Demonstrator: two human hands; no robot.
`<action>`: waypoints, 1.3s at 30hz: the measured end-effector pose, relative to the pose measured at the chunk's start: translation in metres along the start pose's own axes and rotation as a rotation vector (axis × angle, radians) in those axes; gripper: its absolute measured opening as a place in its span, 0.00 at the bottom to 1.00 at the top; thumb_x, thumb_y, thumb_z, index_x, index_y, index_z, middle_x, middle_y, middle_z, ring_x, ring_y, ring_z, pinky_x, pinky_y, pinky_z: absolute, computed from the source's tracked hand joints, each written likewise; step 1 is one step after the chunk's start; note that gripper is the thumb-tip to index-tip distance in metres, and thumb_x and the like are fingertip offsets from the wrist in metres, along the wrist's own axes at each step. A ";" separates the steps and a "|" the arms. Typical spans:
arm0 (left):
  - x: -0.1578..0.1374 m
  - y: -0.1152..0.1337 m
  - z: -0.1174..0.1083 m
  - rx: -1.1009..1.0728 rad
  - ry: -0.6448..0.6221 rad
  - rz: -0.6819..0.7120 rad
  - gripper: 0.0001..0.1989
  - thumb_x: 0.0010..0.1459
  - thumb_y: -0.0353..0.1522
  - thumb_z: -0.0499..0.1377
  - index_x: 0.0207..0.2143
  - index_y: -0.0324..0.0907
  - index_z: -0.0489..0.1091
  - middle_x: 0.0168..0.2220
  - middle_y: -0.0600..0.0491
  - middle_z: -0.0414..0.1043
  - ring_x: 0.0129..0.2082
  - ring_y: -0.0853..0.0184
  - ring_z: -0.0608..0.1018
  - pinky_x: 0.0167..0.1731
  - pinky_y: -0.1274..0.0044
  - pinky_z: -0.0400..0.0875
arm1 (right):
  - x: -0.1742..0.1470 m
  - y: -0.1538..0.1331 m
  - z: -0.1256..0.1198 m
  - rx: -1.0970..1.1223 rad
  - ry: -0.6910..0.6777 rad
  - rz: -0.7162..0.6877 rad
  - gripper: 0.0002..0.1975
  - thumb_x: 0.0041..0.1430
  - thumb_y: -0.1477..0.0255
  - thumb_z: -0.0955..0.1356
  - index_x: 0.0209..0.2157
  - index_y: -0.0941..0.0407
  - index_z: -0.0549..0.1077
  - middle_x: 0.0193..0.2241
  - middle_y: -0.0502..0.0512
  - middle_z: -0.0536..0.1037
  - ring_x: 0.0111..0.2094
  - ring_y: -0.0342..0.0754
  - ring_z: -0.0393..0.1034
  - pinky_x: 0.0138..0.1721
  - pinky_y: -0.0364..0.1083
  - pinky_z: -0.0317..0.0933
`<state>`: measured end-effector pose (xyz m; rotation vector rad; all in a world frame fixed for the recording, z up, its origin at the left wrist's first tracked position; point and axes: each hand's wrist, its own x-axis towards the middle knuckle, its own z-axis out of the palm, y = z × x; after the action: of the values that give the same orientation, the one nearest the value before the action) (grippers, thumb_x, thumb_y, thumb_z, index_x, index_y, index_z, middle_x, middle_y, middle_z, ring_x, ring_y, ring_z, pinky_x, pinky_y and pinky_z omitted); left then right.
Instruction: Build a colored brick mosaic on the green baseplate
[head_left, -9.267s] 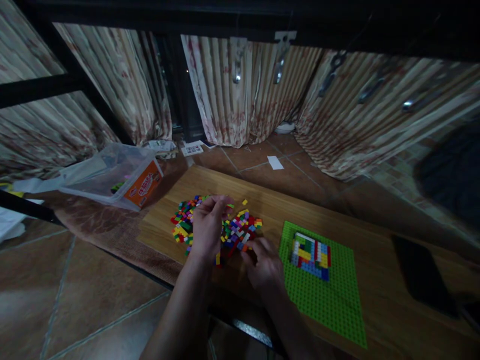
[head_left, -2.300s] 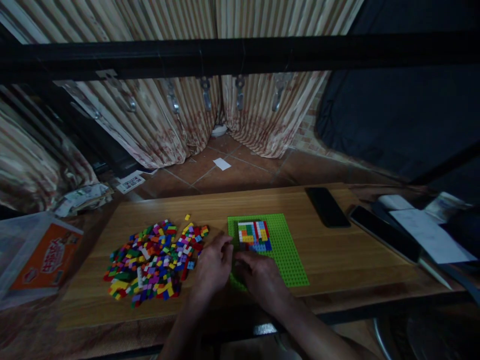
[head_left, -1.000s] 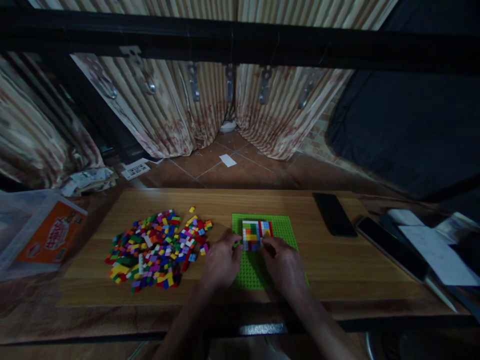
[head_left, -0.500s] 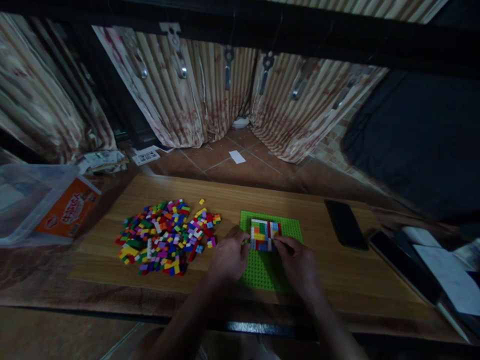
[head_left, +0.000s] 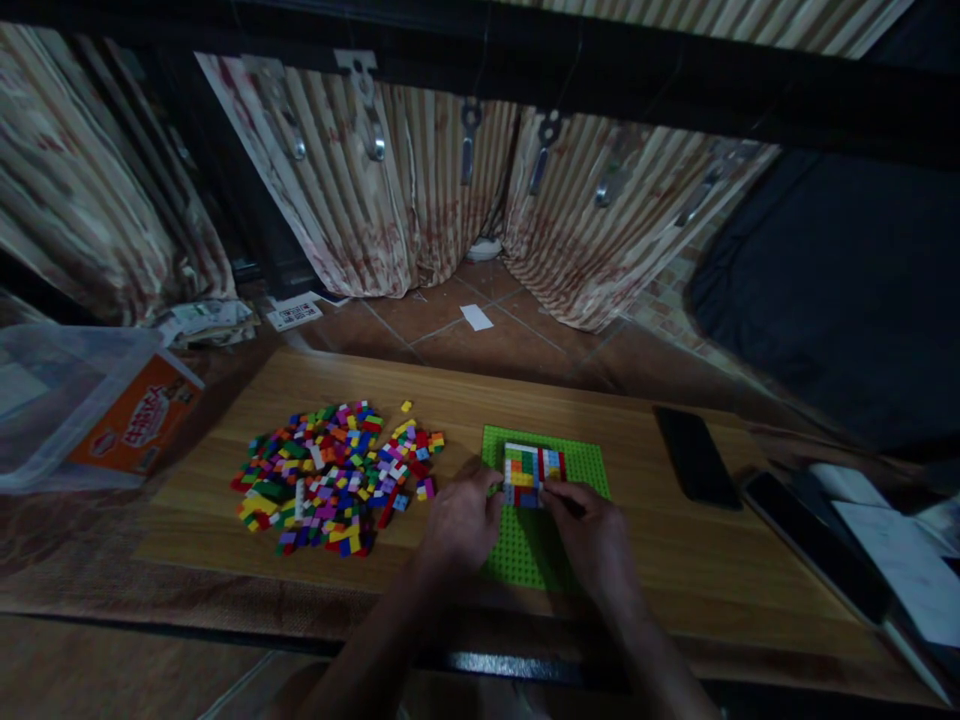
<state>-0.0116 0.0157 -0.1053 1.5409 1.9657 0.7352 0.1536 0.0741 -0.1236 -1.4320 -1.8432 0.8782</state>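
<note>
A flat patch of coloured toy building bricks (head_left: 529,466), in white, green, yellow, red and blue, sits on a green studded baseplate (head_left: 517,550). My left hand (head_left: 463,515) is at the patch's left edge, thumb and forefinger closed together there. From the right, my right hand (head_left: 596,535) reaches to the patch's front edge with its fingertips pinched. Whatever lies between the fingers of either hand is too small and dark to make out. Part of the baseplate is hidden under my hands and their shadow.
A heap of loose bricks (head_left: 330,480) spreads over the wooden board (head_left: 450,395) left of the baseplate. Two dark phones, one (head_left: 696,455) on the board and another (head_left: 814,545) by its right end, lie near papers (head_left: 900,570). A clear plastic tub (head_left: 67,400) stands left.
My right fingertips have shifted slightly left along the front edge of the brick patch. My left hand stays at the left edge. The whole view has moved a little.
</note>
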 end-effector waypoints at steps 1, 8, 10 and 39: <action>0.000 0.000 0.000 0.007 -0.003 -0.002 0.12 0.58 0.29 0.52 0.42 0.43 0.71 0.38 0.50 0.75 0.37 0.65 0.77 0.38 0.75 0.68 | 0.000 0.000 0.000 -0.004 -0.002 -0.001 0.10 0.53 0.65 0.67 0.32 0.55 0.78 0.34 0.57 0.81 0.36 0.52 0.75 0.41 0.51 0.66; 0.001 0.000 0.002 0.040 -0.008 0.031 0.11 0.58 0.29 0.52 0.42 0.44 0.71 0.39 0.50 0.76 0.39 0.64 0.77 0.40 0.75 0.67 | 0.001 0.000 0.002 -0.023 -0.007 -0.005 0.11 0.53 0.63 0.67 0.30 0.54 0.78 0.31 0.55 0.81 0.33 0.50 0.74 0.37 0.49 0.65; 0.001 0.000 0.002 0.028 -0.003 0.022 0.12 0.59 0.29 0.51 0.42 0.44 0.71 0.39 0.50 0.76 0.37 0.64 0.77 0.39 0.75 0.68 | 0.002 0.000 0.001 -0.004 -0.025 0.010 0.11 0.52 0.63 0.68 0.30 0.53 0.78 0.31 0.53 0.81 0.32 0.50 0.74 0.37 0.48 0.65; -0.007 -0.048 -0.105 -1.234 0.827 -0.274 0.09 0.43 0.34 0.66 0.28 0.38 0.74 0.28 0.53 0.74 0.24 0.75 0.70 0.26 0.83 0.64 | -0.042 -0.057 0.076 -0.019 -0.331 -0.500 0.09 0.61 0.73 0.65 0.40 0.52 0.75 0.38 0.54 0.77 0.40 0.46 0.72 0.41 0.45 0.67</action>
<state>-0.1167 -0.0108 -0.0638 0.1986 1.4740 2.1165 0.0694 0.0135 -0.1247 -0.7992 -2.3169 0.8710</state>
